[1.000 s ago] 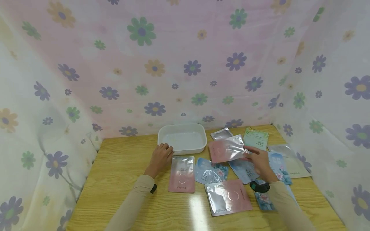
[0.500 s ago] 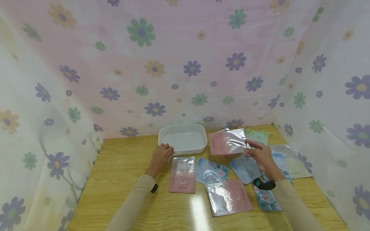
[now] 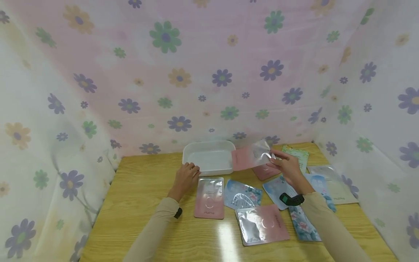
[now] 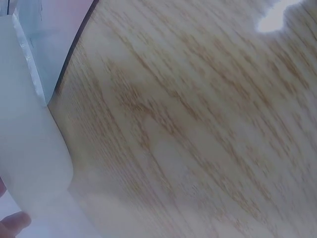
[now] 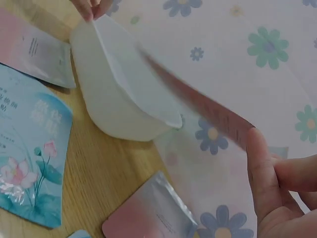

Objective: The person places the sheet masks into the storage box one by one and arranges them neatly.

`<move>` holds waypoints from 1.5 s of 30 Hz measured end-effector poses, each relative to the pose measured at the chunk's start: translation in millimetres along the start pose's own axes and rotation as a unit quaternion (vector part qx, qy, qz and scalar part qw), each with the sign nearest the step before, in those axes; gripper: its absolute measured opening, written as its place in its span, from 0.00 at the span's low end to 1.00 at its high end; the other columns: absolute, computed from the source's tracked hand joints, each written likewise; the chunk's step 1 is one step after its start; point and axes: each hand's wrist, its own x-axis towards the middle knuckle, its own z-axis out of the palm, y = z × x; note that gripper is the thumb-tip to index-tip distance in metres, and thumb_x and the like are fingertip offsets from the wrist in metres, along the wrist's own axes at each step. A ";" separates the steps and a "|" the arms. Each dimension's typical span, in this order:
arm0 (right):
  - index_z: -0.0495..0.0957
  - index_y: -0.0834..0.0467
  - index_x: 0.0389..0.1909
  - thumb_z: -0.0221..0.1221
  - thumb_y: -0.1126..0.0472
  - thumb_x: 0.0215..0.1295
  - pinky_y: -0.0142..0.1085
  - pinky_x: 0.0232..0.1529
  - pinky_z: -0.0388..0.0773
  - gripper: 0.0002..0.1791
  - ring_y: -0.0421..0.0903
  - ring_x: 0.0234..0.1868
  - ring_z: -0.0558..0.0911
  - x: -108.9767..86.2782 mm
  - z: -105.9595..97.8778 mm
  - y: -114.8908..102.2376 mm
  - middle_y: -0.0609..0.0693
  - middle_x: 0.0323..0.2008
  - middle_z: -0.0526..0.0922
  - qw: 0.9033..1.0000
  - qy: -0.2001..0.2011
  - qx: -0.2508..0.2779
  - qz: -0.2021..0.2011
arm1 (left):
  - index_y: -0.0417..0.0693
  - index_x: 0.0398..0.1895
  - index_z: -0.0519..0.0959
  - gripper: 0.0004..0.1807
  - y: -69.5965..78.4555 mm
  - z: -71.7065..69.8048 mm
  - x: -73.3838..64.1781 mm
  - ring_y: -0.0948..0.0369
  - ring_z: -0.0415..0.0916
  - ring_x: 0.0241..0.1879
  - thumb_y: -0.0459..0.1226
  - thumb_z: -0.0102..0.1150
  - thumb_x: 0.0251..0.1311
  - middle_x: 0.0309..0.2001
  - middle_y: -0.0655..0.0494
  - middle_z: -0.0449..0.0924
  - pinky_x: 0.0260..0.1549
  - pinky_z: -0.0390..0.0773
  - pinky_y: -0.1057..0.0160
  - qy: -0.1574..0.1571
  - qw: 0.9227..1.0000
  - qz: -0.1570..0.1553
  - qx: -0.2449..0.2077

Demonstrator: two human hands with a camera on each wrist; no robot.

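Observation:
My left hand (image 3: 186, 179) grips the near left corner of a white plastic tub (image 3: 214, 171), fingers over its rim. My right hand (image 3: 288, 169) pinches the right end of a pink-and-silver foil sachet (image 3: 250, 156). That sachet is raised, and its pink end overlaps the tub's right rim in the head view. In the right wrist view the same sachet (image 5: 198, 101) is nearly edge-on, its far end over the tub's mouth. Another pink sachet (image 3: 266, 172) lies on the table below it. In the left wrist view only fingertips (image 4: 16, 223) show by the tub wall.
Before the tub lie a pink sachet (image 3: 210, 198), a blue flowered sachet (image 3: 242, 194) and a pink stack (image 3: 263, 225). More blue sachets (image 3: 304, 222), a green one (image 3: 301, 155) and a pale one (image 3: 338, 185) are at the right. A flowered curtain (image 3: 209, 109) stands behind the table.
My right hand has lifted the pink sachet and moved it left to the tub's right side, tilting it and uncovering the pink sachet beneath. My left hand has stayed on the tub.

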 end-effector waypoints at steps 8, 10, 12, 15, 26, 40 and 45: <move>0.58 0.72 0.66 0.52 0.75 0.65 0.36 0.42 0.79 0.28 0.41 0.41 0.83 15.5 29.5 2.6 0.59 0.58 0.65 1.000 -0.017 0.021 -0.003 | 0.45 0.31 0.81 0.07 -0.2 -0.8 -3.1 0.56 0.72 0.29 0.34 0.69 0.50 0.29 0.52 0.77 0.29 0.76 0.58 0.009 1.000 -0.023 -0.004; 0.58 0.73 0.66 0.52 0.76 0.65 0.35 0.41 0.79 0.28 0.41 0.42 0.83 19.2 37.2 3.9 0.58 0.57 0.66 0.999 -0.020 0.037 -0.003 | 0.44 0.31 0.81 0.07 -0.5 -2.1 -3.7 0.55 0.72 0.29 0.34 0.70 0.50 0.29 0.52 0.77 0.29 0.76 0.58 0.008 1.000 -0.025 -0.008; 0.58 0.73 0.66 0.51 0.77 0.64 0.36 0.43 0.79 0.28 0.40 0.44 0.82 21.9 44.9 4.0 0.58 0.59 0.64 0.999 -0.023 0.050 -0.002 | 0.44 0.31 0.81 0.07 -0.4 -3.8 -4.0 0.55 0.72 0.29 0.34 0.70 0.50 0.29 0.51 0.77 0.29 0.76 0.57 0.004 1.000 -0.028 -0.010; 0.62 0.72 0.64 0.52 0.78 0.63 0.37 0.45 0.79 0.27 0.41 0.45 0.81 29.4 51.7 10.1 0.57 0.57 0.65 0.997 -0.033 0.063 -0.022 | 0.43 0.30 0.81 0.06 -0.5 -4.7 -4.1 0.54 0.72 0.29 0.34 0.69 0.50 0.29 0.51 0.77 0.30 0.76 0.56 0.003 0.999 -0.028 -0.017; 0.59 0.73 0.65 0.47 0.81 0.63 0.37 0.49 0.77 0.27 0.45 0.47 0.78 55.0 85.3 18.7 0.60 0.58 0.64 0.997 -0.022 0.074 0.012 | 0.45 0.29 0.81 0.06 1.2 -2.2 0.2 0.55 0.72 0.29 0.35 0.70 0.49 0.28 0.53 0.77 0.29 0.74 0.58 0.021 1.000 -0.013 -0.017; 0.63 0.74 0.62 0.48 0.84 0.58 0.34 0.40 0.80 0.28 0.47 0.42 0.76 85.1 134.8 50.8 0.60 0.61 0.60 0.991 0.015 0.099 0.090 | 0.45 0.28 0.81 0.08 0.3 -1.0 2.5 0.55 0.72 0.29 0.35 0.71 0.47 0.28 0.52 0.77 0.27 0.74 0.58 0.026 1.000 -0.006 -0.004; 0.64 0.75 0.61 0.48 0.82 0.58 0.38 0.43 0.79 0.27 0.50 0.41 0.79 87.5 142.8 65.0 0.65 0.64 0.60 0.997 0.012 0.045 0.067 | 0.44 0.30 0.81 0.08 -0.8 -0.2 2.6 0.55 0.71 0.29 0.35 0.71 0.48 0.29 0.52 0.77 0.26 0.74 0.59 0.022 1.000 -0.008 -0.006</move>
